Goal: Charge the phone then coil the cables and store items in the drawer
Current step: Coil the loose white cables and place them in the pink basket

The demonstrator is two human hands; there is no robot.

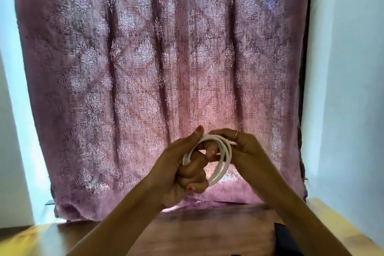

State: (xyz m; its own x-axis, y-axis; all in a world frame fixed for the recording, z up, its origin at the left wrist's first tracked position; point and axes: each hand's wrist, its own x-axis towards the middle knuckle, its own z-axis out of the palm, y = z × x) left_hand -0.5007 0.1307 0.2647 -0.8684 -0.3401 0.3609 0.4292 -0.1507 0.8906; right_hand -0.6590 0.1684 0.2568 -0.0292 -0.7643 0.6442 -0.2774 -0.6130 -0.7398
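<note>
A white cable (223, 164), wound into a few loops, hangs in the air in front of me above the table. My left hand (182, 170) grips the left side of the coil, its fingers curled through the loops and its thumb up over the top. My right hand (243, 147) pinches the cable at the coil's upper right. A short white end sticks out beside my right fingers. No phone or drawer is clearly in view.
A wooden table (207, 233) lies below my arms. A dark object (284, 239) sits at its right, partly hidden by my right forearm. A patterned pink curtain (158, 81) hangs straight ahead, flanked by pale walls.
</note>
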